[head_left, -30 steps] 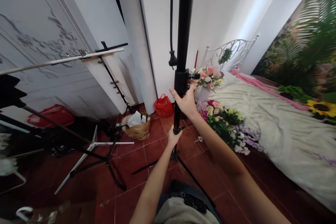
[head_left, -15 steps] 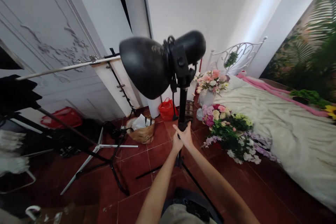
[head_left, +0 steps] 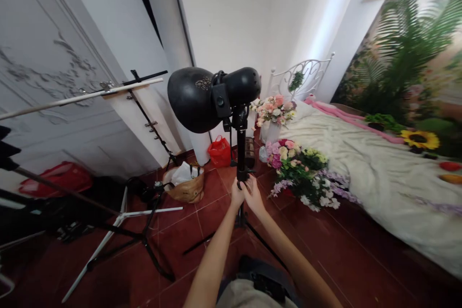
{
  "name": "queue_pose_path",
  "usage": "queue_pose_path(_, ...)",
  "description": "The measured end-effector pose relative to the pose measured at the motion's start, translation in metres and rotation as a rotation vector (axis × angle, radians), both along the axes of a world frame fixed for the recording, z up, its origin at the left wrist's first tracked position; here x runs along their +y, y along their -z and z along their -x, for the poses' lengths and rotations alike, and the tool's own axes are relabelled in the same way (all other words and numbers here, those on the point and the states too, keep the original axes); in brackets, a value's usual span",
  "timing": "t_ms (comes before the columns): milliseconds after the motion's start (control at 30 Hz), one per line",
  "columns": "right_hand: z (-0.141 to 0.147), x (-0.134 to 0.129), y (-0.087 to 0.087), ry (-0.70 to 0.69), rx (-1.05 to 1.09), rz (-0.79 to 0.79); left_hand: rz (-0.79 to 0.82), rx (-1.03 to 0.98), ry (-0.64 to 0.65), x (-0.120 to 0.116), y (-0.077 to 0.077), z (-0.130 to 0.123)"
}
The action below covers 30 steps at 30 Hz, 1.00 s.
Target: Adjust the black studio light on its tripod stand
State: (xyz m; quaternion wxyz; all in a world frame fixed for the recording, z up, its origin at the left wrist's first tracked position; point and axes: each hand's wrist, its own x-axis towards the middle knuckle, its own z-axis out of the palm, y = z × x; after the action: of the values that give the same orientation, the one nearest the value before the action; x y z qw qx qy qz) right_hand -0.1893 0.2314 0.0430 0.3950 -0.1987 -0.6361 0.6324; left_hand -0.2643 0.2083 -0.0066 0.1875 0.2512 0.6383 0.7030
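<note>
In front of me stands a black light stand [head_left: 241,147] on spread legs. A black studio light [head_left: 197,98] with a wide bowl reflector is fixed on its top, its bowl facing left and down. My left hand [head_left: 237,196] is wrapped round the pole just below a black collar [head_left: 243,174]. My right hand [head_left: 253,191] is on the pole from the right, its fingers at that collar and partly hidden. Both hands are close together, touching or nearly so. The lower pole is mostly behind my hands and wrists.
On the left are a black tripod [head_left: 146,240], a white stand leg [head_left: 104,250] and a long white pole [head_left: 68,101]. A woven basket [head_left: 189,191] and red bag [head_left: 219,151] sit behind. Flower bunches [head_left: 288,163] lie beside the bed [head_left: 364,163] at right.
The lamp head sits lower and farther from me than before, and my hands are still at the collar. My view has turned to the right, showing more of the bed and a sunflower.
</note>
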Motion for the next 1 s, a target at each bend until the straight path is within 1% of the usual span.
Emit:
queue_pose_path(100,-0.043,-0.017,0.007,-0.015,-0.023,0.034,-0.001,0.085,0.036,-0.003,0.001,0.003)
queue_pose_path(167,-0.084,-0.034,0.019,-0.004,-0.1,0.097,0.04,0.121,0.036,-0.003,0.0,0.004)
queue_pose_path(233,-0.133,-0.055,0.036,0.04,-0.205,0.195,0.086,0.151,0.03,-0.003,-0.002,0.004)
queue_pose_path(333,-0.213,-0.092,0.066,0.216,-0.323,0.288,0.13,0.183,0.058,-0.005,-0.008,0.001)
queue_pose_path(400,-0.266,-0.119,0.085,0.379,-0.382,0.336,0.179,0.212,0.072,-0.01,-0.01,-0.002)
queue_pose_path(467,-0.315,-0.15,0.101,0.548,-0.417,0.379,0.235,0.27,0.06,-0.019,-0.009,-0.006)
queue_pose_path(533,-0.358,-0.184,0.111,0.696,-0.41,0.405,0.274,0.342,0.033,-0.034,-0.001,-0.011)
queue_pose_path(600,-0.391,-0.219,0.118,0.821,-0.372,0.423,0.329,0.373,0.036,-0.055,0.012,-0.02)
queue_pose_path(633,-0.404,-0.236,0.12,0.875,-0.352,0.434,0.378,0.359,0.058,-0.068,0.02,-0.027)
queue_pose_path(700,-0.424,-0.269,0.122,0.958,-0.324,0.462,0.489,0.292,0.171,-0.096,0.038,-0.05)
queue_pose_path(767,-0.437,-0.298,0.119,1.006,-0.309,0.491,0.611,0.187,0.381,-0.127,0.055,-0.084)
queue_pose_path(833,-0.447,-0.321,0.112,1.043,-0.288,0.504,0.761,0.098,0.649,-0.158,0.071,-0.13)
queue_pose_path(900,-0.457,-0.338,0.102,1.093,-0.257,0.503,0.916,0.067,0.913,-0.185,0.084,-0.181)
queue_pose_path(933,-0.462,-0.344,0.097,1.119,-0.24,0.502,0.973,0.067,1.03,-0.196,0.09,-0.208)
queue_pose_path(1000,-0.476,-0.354,0.087,1.175,-0.201,0.513,1.014,0.077,1.227,-0.212,0.099,-0.26)
